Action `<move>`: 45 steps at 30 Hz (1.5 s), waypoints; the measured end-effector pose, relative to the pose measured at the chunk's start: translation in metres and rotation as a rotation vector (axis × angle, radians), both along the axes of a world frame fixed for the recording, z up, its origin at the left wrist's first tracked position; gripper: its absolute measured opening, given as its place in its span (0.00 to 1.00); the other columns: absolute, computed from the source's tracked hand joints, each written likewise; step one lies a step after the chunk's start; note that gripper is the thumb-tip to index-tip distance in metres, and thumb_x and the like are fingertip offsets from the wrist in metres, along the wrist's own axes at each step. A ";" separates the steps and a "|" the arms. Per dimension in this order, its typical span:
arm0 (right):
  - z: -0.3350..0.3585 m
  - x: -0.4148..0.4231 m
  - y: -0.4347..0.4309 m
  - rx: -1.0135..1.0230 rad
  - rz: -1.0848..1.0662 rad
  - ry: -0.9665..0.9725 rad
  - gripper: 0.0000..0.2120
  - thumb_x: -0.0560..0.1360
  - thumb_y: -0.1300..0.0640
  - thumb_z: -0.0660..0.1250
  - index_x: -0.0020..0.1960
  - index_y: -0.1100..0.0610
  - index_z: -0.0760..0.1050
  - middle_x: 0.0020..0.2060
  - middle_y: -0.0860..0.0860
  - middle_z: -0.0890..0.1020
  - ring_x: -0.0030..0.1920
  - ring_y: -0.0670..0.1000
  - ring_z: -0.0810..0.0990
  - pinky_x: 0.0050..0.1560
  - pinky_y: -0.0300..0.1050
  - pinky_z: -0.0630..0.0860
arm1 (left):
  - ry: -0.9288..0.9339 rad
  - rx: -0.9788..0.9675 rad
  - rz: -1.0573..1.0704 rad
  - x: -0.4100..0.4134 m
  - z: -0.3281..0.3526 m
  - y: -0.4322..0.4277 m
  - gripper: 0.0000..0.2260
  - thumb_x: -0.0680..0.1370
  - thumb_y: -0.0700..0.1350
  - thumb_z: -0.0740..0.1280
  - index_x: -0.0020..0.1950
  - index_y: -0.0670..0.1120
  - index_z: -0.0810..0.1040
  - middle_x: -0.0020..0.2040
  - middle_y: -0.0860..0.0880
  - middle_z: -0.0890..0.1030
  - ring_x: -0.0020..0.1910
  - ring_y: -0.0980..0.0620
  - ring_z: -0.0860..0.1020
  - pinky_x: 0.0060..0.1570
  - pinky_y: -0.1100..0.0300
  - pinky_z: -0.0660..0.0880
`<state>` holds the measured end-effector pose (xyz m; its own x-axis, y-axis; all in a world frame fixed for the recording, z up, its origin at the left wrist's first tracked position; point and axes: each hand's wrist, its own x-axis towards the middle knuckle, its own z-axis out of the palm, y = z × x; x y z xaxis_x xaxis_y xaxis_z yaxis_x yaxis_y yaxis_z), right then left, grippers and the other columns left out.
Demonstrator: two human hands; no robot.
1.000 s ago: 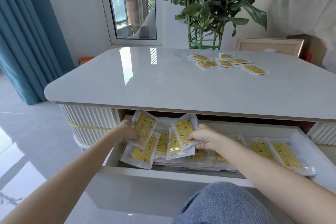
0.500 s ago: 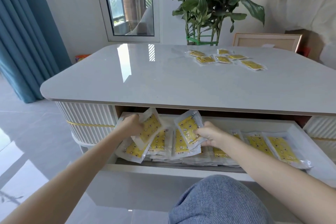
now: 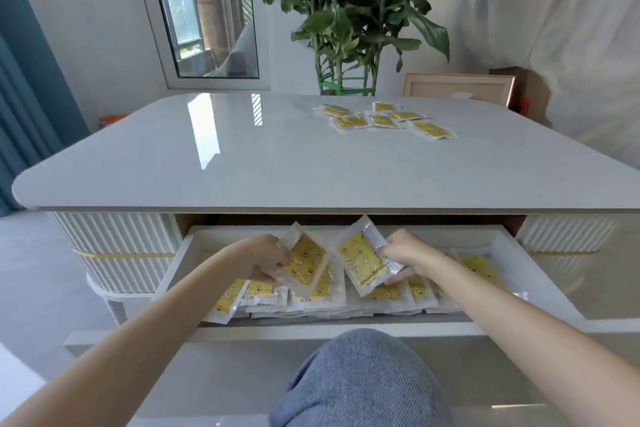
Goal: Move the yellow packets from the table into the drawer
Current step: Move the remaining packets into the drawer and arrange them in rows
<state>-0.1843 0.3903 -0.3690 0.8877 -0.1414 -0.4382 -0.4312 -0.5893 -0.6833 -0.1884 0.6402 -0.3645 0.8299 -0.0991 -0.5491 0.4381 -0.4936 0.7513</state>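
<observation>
Left hand [image 3: 266, 258]: fingers curled, gripping one yellow clear-edged plastic packet [image 3: 304, 262] over the open white drawer [image 3: 512, 246].
Right hand [image 3: 405, 253]: pinching a second yellow packet [image 3: 360, 258], tilted.
Glossy grey table [image 3: 277, 156]: loose yellow packets [image 3: 384, 120] at far side.

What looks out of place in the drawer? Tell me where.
One packet at the left front corner of the drawer lies askew, and its corner seems to hang over the front edge. The other packets overlap in a loose row. Nothing looks torn or spilled.
</observation>
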 end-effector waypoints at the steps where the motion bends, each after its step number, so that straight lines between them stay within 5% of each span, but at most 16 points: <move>1: 0.003 -0.002 -0.008 0.022 -0.012 0.011 0.08 0.78 0.63 0.64 0.54 0.66 0.74 0.56 0.61 0.77 0.48 0.60 0.83 0.29 0.46 0.82 | 0.009 -0.016 -0.002 0.002 -0.001 -0.007 0.14 0.78 0.39 0.64 0.63 0.39 0.73 0.59 0.41 0.79 0.47 0.48 0.80 0.53 0.53 0.79; 6: 0.019 -0.016 -0.047 0.010 -0.082 0.065 0.02 0.79 0.65 0.62 0.47 0.63 0.70 0.56 0.60 0.76 0.50 0.60 0.82 0.26 0.45 0.81 | 0.049 -0.022 -0.087 0.004 -0.005 -0.051 0.14 0.78 0.38 0.64 0.64 0.38 0.71 0.56 0.41 0.78 0.43 0.49 0.79 0.48 0.56 0.79; 11: 0.025 -0.031 -0.081 -0.047 -0.115 0.144 0.06 0.79 0.70 0.58 0.54 0.64 0.66 0.46 0.56 0.71 0.56 0.63 0.80 0.35 0.51 0.81 | 0.106 -0.008 -0.147 0.004 -0.013 -0.094 0.09 0.79 0.37 0.62 0.58 0.39 0.72 0.51 0.44 0.77 0.41 0.51 0.78 0.45 0.59 0.79; 16: 0.022 -0.034 -0.095 -0.099 -0.129 0.188 0.15 0.79 0.69 0.57 0.65 0.64 0.65 0.61 0.59 0.67 0.51 0.61 0.81 0.42 0.54 0.81 | 0.134 -0.060 -0.100 0.006 -0.014 -0.125 0.04 0.78 0.36 0.62 0.53 0.40 0.71 0.44 0.45 0.75 0.36 0.52 0.77 0.36 0.61 0.79; 21: 0.015 -0.032 -0.102 -0.403 0.002 0.123 0.10 0.78 0.68 0.55 0.57 0.63 0.70 0.45 0.58 0.74 0.46 0.61 0.85 0.35 0.44 0.79 | 0.190 -0.143 -0.041 0.006 -0.016 -0.150 0.02 0.78 0.36 0.63 0.50 0.41 0.71 0.49 0.43 0.75 0.39 0.50 0.77 0.32 0.60 0.79; 25: 0.014 -0.030 -0.112 -0.672 0.071 -0.052 0.11 0.77 0.61 0.56 0.54 0.59 0.76 0.45 0.54 0.81 0.37 0.54 0.80 0.32 0.40 0.72 | 0.316 -0.267 0.045 0.005 -0.020 -0.166 0.04 0.79 0.37 0.63 0.44 0.41 0.72 0.42 0.45 0.77 0.39 0.51 0.76 0.41 0.60 0.77; 32: 0.010 -0.023 -0.117 0.019 -0.141 0.098 0.14 0.79 0.53 0.63 0.57 0.63 0.74 0.40 0.53 0.79 0.29 0.48 0.71 0.27 0.39 0.70 | 0.402 -0.392 0.069 0.002 -0.010 -0.191 0.04 0.76 0.38 0.69 0.41 0.40 0.75 0.40 0.46 0.78 0.37 0.52 0.77 0.36 0.61 0.78; 37: 0.008 -0.022 -0.134 0.050 -0.240 0.076 0.09 0.75 0.62 0.69 0.54 0.65 0.76 0.30 0.52 0.73 0.27 0.47 0.69 0.27 0.38 0.69 | 0.218 -0.200 -0.107 0.002 -0.008 -0.208 0.05 0.75 0.42 0.70 0.49 0.45 0.77 0.46 0.48 0.79 0.35 0.54 0.79 0.33 0.64 0.78; 41: 0.002 -0.020 -0.152 -0.147 -0.277 0.021 0.06 0.75 0.63 0.69 0.48 0.62 0.72 0.31 0.54 0.74 0.26 0.50 0.70 0.25 0.41 0.67 | 0.001 -0.100 -0.216 0.004 -0.014 -0.217 0.13 0.75 0.39 0.68 0.59 0.44 0.76 0.38 0.47 0.80 0.29 0.60 0.79 0.37 0.67 0.78; 45: -0.001 -0.021 -0.165 -0.376 -0.256 -0.041 0.08 0.75 0.65 0.65 0.54 0.62 0.77 0.43 0.56 0.82 0.37 0.54 0.81 0.34 0.43 0.75 | -0.051 -0.089 -0.324 0.001 -0.017 -0.229 0.24 0.75 0.35 0.65 0.71 0.42 0.68 0.59 0.45 0.79 0.45 0.53 0.79 0.45 0.65 0.78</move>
